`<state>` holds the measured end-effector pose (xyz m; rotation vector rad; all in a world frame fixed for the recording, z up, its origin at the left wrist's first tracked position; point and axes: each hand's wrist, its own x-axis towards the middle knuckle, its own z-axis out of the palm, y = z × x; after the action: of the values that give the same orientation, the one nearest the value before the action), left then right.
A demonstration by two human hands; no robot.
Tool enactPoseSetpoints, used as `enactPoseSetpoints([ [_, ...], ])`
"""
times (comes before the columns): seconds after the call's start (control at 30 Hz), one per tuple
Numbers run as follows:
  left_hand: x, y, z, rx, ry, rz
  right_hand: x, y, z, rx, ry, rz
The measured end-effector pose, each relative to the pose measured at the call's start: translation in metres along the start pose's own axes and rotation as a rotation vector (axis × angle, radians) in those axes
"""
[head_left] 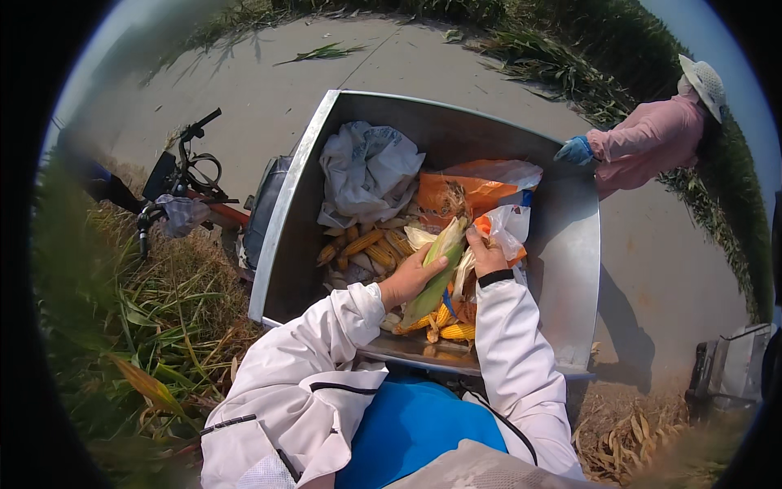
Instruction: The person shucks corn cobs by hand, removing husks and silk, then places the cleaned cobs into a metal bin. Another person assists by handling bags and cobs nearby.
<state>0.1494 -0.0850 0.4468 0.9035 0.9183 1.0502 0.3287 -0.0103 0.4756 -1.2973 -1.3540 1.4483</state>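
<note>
Obs.: 1 corn ear in green husk point(438, 267), held lengthwise over the metal cart bed point(570, 269), tip pointing away from the wearer. Left hand point(410, 275) is wrapped around the ear's lower-mid section, fingers closed over the husk. Right hand point(484, 253) is pinched shut on pale husk leaves at the ear's upper right side; thumb and fingers together on the leaf. Hands sit close, ear between them. Both sleeves white; dark cuff at the right wrist.

Just beyond and to the left of the left hand: pile of husked yellow cobs point(366, 248), approx. 6–7 visible, exact count can't be told. Below the hands, nearer the wearer: 2–3 more yellow cobs point(454, 330) w/ dry husk scraps.

Beyond the right hand, touching range: 1 orange sack point(468, 191), crumpled, w/ 1 white plastic bag point(511, 224) just beside the fingers. Further left-beyond: 1 white crumpled sack point(366, 171) against the bed's far-left corner.

Outside the bed, well left of the left hand: 1 handlebar assembly point(183, 183) of the vehicle, over grass. Far right-beyond: 1 other person in pink top point(652, 143), pale hat, 1 blue glove point(576, 150) touching the bed's far rim. Paved road point(269, 106) beyond; corn stalks at its edge.
</note>
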Motion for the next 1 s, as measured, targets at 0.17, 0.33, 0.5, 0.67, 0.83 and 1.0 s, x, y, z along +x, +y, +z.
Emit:
enactPoseSetpoints([
  [0.17, -0.031, 0.022, 0.034, 0.038, 0.025, 0.038, -0.019, -0.017, -0.001, 0.148, 0.042, -0.026],
  [0.33, -0.048, 0.040, 0.059, 0.281, 0.037, 0.113, -0.035, -0.002, 0.002, 0.624, 0.171, -0.013],
  [0.5, -0.052, 0.036, 0.051, 0.308, -0.001, 0.092, -0.041, -0.001, -0.009, 0.509, 0.073, -0.093],
  [0.67, -0.054, 0.056, 0.064, 0.399, -0.031, 0.108, -0.055, -0.031, -0.022, 0.530, -0.019, -0.092],
  [0.83, -0.060, 0.066, 0.072, 0.688, 0.084, 0.246, -0.070, -0.052, -0.020, 0.145, 0.176, -0.057],
  [1.0, -0.060, 0.066, 0.071, 0.727, 0.092, 0.344, -0.066, -0.047, -0.016, 0.445, 0.109, -0.056],
])
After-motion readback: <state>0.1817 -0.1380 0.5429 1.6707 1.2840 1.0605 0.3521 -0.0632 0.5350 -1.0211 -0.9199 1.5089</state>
